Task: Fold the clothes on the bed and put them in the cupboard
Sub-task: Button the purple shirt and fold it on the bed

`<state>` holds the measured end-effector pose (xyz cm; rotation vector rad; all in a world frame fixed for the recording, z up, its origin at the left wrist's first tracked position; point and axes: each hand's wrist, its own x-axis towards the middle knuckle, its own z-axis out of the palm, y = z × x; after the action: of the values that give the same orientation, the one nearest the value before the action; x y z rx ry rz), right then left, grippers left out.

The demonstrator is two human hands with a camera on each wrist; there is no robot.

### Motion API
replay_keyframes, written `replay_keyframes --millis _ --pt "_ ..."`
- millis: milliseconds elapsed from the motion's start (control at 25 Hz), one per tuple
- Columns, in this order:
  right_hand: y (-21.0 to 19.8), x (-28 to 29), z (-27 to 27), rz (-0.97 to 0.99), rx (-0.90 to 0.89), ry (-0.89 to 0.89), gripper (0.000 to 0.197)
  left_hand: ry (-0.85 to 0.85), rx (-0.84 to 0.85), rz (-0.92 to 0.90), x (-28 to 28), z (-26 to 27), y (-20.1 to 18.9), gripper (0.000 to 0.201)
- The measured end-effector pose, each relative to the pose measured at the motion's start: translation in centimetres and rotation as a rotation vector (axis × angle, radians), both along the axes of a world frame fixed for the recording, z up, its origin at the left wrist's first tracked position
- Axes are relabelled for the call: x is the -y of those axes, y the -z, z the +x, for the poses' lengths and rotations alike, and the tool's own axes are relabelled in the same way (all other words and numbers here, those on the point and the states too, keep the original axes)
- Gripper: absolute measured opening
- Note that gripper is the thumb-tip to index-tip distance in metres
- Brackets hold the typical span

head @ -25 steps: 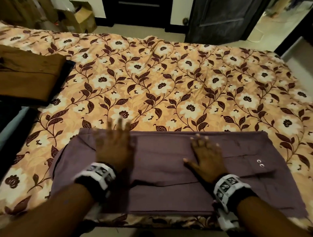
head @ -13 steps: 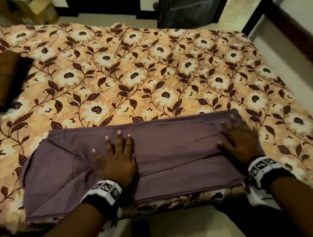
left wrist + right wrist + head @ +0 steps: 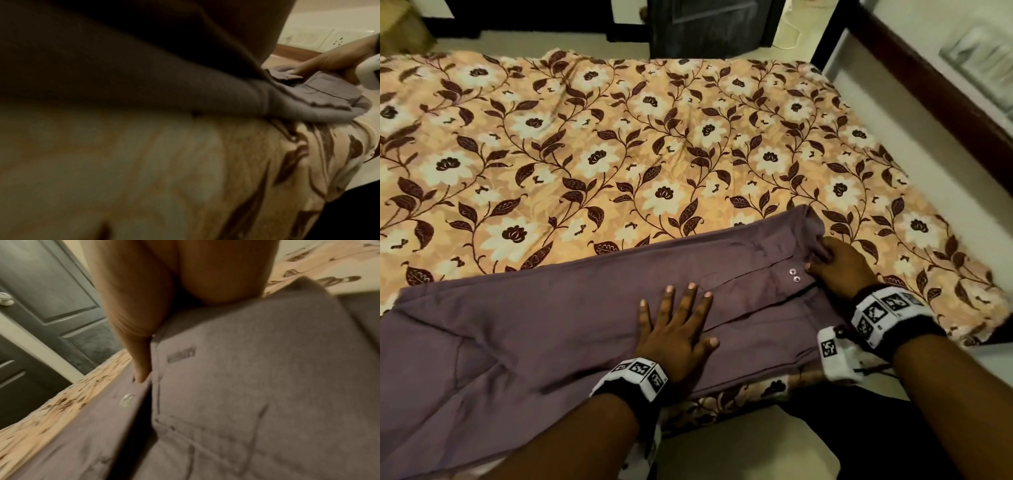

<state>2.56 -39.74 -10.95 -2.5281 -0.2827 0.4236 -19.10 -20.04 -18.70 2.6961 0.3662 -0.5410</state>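
The left hand (image 3: 676, 337) lies flat with fingers spread, pressing the middle of the purple shirt (image 3: 544, 329), while the right hand (image 3: 840, 265) curls its fingers around the shirt's right end beside two small buttons (image 3: 793, 275). The shirt stretches along the near edge of the floral bedspread (image 3: 654, 144), under both hands. A dark door (image 3: 709, 24) stands beyond the bed.
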Motion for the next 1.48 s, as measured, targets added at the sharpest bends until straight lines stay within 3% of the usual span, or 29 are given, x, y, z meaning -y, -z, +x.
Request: replay_keyframes --millis 80,160,240,400,440,560,600,680,760,840,920,1000,1160,1320,1480 --pt "-1.9 -2.5 -4.2 -0.052 0.062 -0.179 0.042 0.013 -0.007 0.011 0.1 -0.2 -0.2 0.070" --pt "-2.7 -5.3 -9.9 -0.010 -0.096 -0.457 0.070 -0.002 -0.022 0.041 0.5 -0.5 -0.1 0.070" --pt "-1.7 -6.7 -14.5 0.014 -0.176 -0.630 0.077 0.036 -0.068 0.074 0.6 -0.1 -0.2 0.072" --pt "-0.4 -4.0 -13.9 0.152 -0.113 -0.355 0.043 0.034 -0.076 0.020 0.4 0.6 -0.9 0.092" --pt "0.4 -2.7 -12.7 0.083 -0.051 -0.311 0.043 0.021 -0.079 0.009 0.4 0.7 -1.2 0.093" --pt "3.5 -1.3 -10.7 -0.317 0.046 -0.431 0.086 -0.070 -0.066 -0.026 1.4 1.6 -2.0 0.071" --pt "4.7 -1.6 -10.7 -0.401 0.044 -0.461 0.091 -0.110 -0.055 -0.058 1.8 2.1 -2.3 0.063" --pt "5.8 -2.7 -11.5 -0.414 0.002 -0.409 0.082 -0.196 -0.003 -0.142 2.3 3.1 -2.7 0.062" --pt "6.3 -3.7 -11.9 -0.382 -0.060 -0.304 0.075 -0.265 0.067 -0.189 2.0 3.7 -2.7 0.080" --pt "6.2 -4.3 -12.1 -0.415 -0.084 -0.272 0.072 -0.278 0.185 -0.129 2.0 3.9 -2.4 0.086" --pt "5.6 -4.0 -11.5 -0.413 -0.145 -0.321 0.070 -0.170 0.245 -0.043 2.5 4.2 -2.3 0.077" --pt "4.1 -3.4 -9.6 -0.341 -0.190 -0.357 0.067 -0.061 0.194 -0.019 2.9 5.0 -1.6 0.068" --pt "3.1 -6.5 -4.5 -0.340 0.079 -0.513 0.060 -0.073 0.055 0.069 2.8 5.8 0.2 0.092" --pt "6.1 -10.7 -3.7 -0.494 0.034 -0.745 0.066 -0.140 -0.012 0.057 2.4 5.6 0.1 0.099" --pt "6.8 -8.7 0.4 -0.538 -0.034 -0.616 0.066 -0.166 -0.023 0.028 1.9 6.2 -0.5 0.101"
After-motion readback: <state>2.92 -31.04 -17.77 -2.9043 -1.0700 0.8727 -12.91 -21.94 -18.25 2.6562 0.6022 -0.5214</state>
